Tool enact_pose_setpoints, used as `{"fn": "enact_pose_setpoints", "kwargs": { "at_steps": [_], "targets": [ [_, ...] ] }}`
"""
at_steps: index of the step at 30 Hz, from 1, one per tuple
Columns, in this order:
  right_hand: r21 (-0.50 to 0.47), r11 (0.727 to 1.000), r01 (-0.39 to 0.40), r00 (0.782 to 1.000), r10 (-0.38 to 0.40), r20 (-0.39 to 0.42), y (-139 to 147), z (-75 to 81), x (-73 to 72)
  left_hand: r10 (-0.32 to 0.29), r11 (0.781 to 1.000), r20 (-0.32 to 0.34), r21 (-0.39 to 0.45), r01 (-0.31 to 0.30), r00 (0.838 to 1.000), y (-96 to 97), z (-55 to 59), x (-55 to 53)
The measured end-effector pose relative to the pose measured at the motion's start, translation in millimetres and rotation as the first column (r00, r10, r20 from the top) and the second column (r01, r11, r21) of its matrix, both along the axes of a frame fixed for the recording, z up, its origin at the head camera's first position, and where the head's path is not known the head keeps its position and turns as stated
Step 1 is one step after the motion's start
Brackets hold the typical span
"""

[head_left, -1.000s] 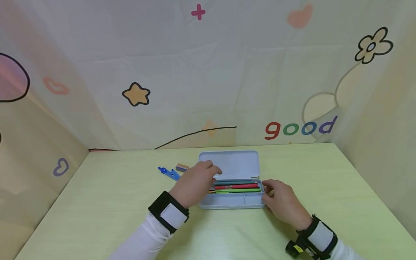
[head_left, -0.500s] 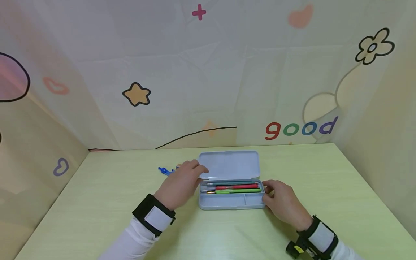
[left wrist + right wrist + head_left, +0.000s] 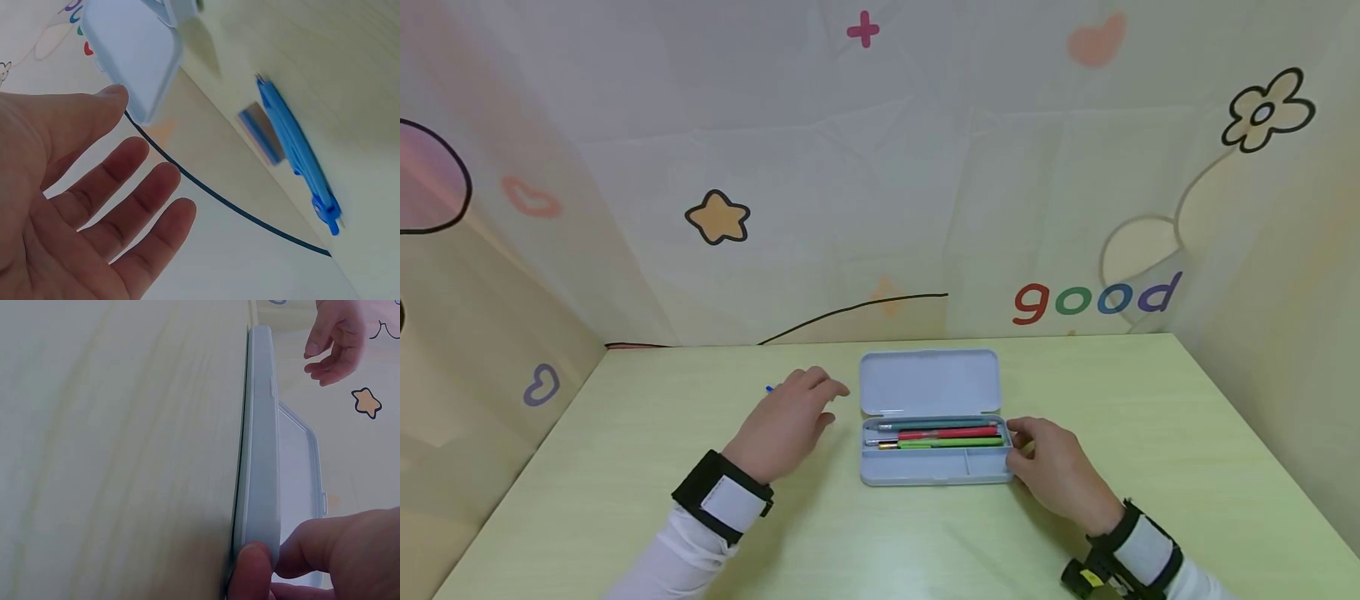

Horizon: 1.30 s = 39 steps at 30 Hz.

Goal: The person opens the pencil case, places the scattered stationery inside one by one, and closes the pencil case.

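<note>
A pale blue pencil case [image 3: 913, 469] lies on the table with its lid [image 3: 929, 383] swung back. Inside it are a red pen [image 3: 955, 432], a green pen [image 3: 955, 442] and a bluish pencil [image 3: 936, 424]. My right hand [image 3: 1054, 471] grips the case's right end between thumb and fingers. To the left of the case my left hand [image 3: 784, 427] hovers with fingers loosely spread and nothing in them. Near it, the left wrist view shows a blue compass [image 3: 297, 150] beside an eraser [image 3: 261, 134]; in the head view the hand hides almost all of both.
A light wooden table [image 3: 625, 467] reaches back to a printed fabric backdrop [image 3: 820, 167], with more fabric walls on both sides. Black straps circle both wrists, and a small camera [image 3: 1081, 577] hangs from the right strap.
My left hand has moved left, away from the case, uncovering the pens' left ends and covering the compass and eraser. My right hand stays at the case's right end.
</note>
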State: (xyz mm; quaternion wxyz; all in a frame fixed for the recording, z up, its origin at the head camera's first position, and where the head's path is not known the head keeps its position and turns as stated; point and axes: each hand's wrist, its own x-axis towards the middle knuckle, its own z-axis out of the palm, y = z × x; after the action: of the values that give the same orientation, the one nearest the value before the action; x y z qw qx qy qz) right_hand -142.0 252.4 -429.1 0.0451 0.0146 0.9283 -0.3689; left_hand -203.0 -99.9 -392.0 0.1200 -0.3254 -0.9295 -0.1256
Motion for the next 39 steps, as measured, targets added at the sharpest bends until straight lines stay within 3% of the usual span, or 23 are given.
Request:
{"fn": "enact_pose_setpoints", "kwargs": {
  "at_steps": [10, 19, 31, 39],
  "targets": [
    [0.011, 1.000, -0.006, 1.000, 0.006, 0.001, -1.0, -1.6, -0.6, -0.009, 1.000, 0.017, 0.022, 0.009, 1.000, -23.8, -13.6, -14.7],
    [0.019, 1.000, -0.023, 1.000, 0.023, 0.007, -1.2, -1.8, -1.5, 0.069, 0.995, 0.045, -0.076, -0.065, 0.997, -37.5, -21.6, -28.8],
    [0.000, 0.999, -0.033, 0.999, 0.033, 0.023, 0.7, 1.7, -0.3, 0.047, 0.993, 0.073, -0.115, -0.039, 0.996, -41.1, -30.8, -47.0],
    [0.003, 0.999, -0.042, 0.999, 0.042, 0.014, -0.4, 1.4, -1.2, 0.081, 0.986, 0.140, -0.155, -0.059, 0.987, -40.1, -30.8, -51.3]
  ]
}}
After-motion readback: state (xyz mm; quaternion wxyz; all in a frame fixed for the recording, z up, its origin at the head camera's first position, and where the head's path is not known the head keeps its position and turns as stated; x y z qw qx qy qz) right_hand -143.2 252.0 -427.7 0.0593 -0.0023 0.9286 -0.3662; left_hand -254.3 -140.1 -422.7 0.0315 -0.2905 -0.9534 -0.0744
